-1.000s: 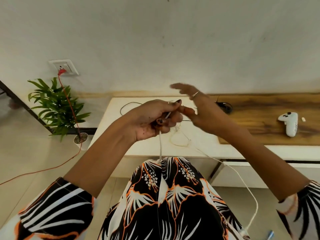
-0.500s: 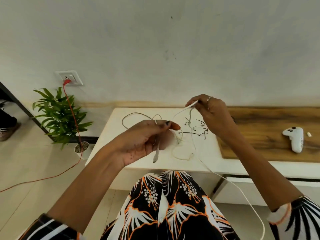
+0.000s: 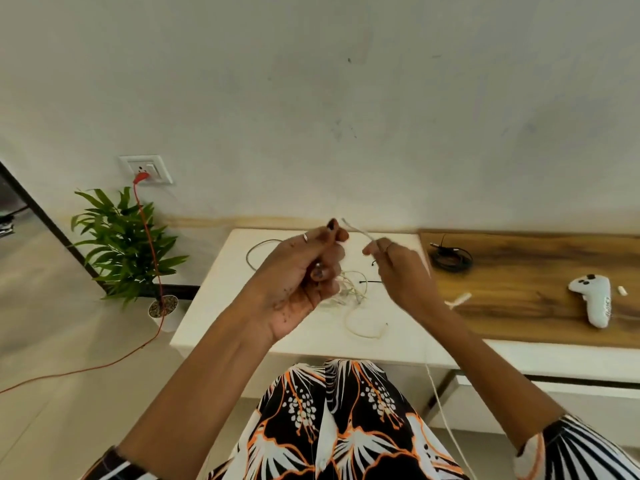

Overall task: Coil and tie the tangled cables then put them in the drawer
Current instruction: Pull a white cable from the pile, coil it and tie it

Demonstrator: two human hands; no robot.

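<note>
Holding both hands up over the white tabletop (image 3: pixel 214 317), you had a white cable (image 3: pixel 356 231) stretched between them. Your left hand (image 3: pixel 304 268) was curled, fingers folded in and thumb pressed against them, gripping one part of that cable. Your right hand (image 3: pixel 398 268) pinched another part, with a short stretch rising from its fingertips toward the left hand. From the right hand the same white cable appeared to drop past the tabletop's front edge and down beside your patterned dress (image 3: pixel 346 427).

Below your hands, a loose tangle of white cables (image 3: pixel 353 299) lay near the middle of the white tabletop, one loop reaching toward the front edge. A grey cable loop (image 3: pixel 256 252) lay toward the back left. On the wooden tabletop (image 3: pixel 519 306) to the right, a coiled black cable (image 3: pixel 450 259) sat near the back left corner, and a white controller (image 3: pixel 594 303) lay well apart from it toward the right.
</note>
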